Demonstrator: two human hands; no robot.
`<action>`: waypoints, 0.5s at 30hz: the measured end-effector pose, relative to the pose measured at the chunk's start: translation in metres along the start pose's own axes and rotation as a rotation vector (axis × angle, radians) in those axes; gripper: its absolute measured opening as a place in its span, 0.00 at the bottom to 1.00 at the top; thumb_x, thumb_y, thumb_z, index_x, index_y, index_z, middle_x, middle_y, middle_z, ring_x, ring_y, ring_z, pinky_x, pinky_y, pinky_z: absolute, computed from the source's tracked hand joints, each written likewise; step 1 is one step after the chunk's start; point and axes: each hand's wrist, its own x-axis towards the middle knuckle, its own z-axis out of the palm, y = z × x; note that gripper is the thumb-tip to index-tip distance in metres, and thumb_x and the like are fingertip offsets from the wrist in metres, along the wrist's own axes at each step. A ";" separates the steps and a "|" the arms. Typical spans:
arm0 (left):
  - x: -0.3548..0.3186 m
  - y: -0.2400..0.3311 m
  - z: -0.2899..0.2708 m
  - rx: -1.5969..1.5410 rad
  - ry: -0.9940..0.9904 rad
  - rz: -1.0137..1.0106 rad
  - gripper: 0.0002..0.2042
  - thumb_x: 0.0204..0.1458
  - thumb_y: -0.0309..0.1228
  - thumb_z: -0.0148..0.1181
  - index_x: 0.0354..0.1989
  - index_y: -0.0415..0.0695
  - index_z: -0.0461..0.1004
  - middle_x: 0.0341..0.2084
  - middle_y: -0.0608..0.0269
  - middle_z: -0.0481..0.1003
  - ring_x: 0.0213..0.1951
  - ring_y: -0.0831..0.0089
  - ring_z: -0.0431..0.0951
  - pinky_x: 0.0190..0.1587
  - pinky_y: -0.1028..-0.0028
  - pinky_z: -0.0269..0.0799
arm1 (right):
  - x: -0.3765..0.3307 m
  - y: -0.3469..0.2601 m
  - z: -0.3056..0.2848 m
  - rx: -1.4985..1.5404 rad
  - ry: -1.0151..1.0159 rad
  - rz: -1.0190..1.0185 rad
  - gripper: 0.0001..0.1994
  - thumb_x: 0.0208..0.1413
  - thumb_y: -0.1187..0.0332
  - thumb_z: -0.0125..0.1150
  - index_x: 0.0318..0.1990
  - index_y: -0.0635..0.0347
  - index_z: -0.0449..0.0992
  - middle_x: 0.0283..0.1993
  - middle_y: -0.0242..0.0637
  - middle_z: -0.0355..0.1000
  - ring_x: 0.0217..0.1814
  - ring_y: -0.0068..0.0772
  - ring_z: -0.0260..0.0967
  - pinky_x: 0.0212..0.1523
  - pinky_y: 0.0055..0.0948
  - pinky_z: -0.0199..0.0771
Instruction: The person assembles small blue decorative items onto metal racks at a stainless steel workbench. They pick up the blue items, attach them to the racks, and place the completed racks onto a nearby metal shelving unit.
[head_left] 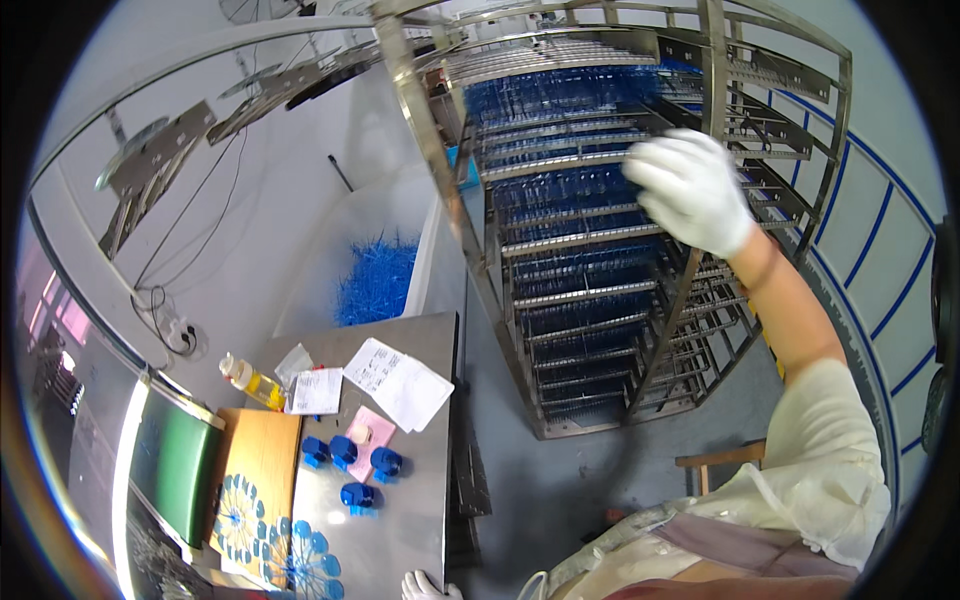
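Note:
My right hand (695, 190), in a white glove, is raised in front of the tall metal rack (575, 240). Its fingers are curled in, and whatever they may grip is hidden behind the glove. Rows of dark blue translucent pieces (560, 95) fill the rack's shelves. At the lower edge, my left hand (428, 588), also gloved in white, rests at the steel table's (400, 540) near edge. Only its fingers show, stretched out and holding nothing.
On the table are several blue round-headed parts (385, 462), a pink pad (370, 440), paper sheets (400, 385) and a yellow-liquid bottle (252, 382). Flower-like blue pieces (305, 560) lie nearer. A white bin (425, 260) holds blue spiky pieces (378, 280). A wooden stool (720, 457) stands right.

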 end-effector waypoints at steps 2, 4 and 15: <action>0.013 0.031 0.007 0.012 0.179 -0.065 0.34 0.40 0.36 0.72 0.60 0.38 0.73 0.56 0.39 0.75 0.59 0.41 0.73 0.63 0.48 0.67 | -0.096 0.053 -0.019 -0.162 0.175 0.330 0.19 0.46 0.73 0.68 0.49 0.60 0.79 0.51 0.42 0.79 0.56 0.46 0.77 0.60 0.44 0.75; 0.058 0.086 0.013 -0.345 -0.019 -0.197 0.35 0.43 0.39 0.73 0.63 0.43 0.72 0.57 0.41 0.75 0.62 0.42 0.72 0.65 0.48 0.66 | -0.196 0.118 -0.024 -0.223 0.436 0.700 0.25 0.62 0.63 0.63 0.64 0.63 0.73 0.63 0.49 0.74 0.70 0.49 0.67 0.72 0.44 0.62; 0.435 0.446 0.008 -0.955 0.674 -0.105 0.28 0.59 0.39 0.63 0.62 0.35 0.63 0.53 0.35 0.76 0.53 0.38 0.79 0.58 0.52 0.73 | -0.457 0.228 0.049 0.472 0.391 1.688 0.24 0.65 0.47 0.62 0.57 0.57 0.76 0.51 0.29 0.73 0.53 0.27 0.66 0.58 0.30 0.64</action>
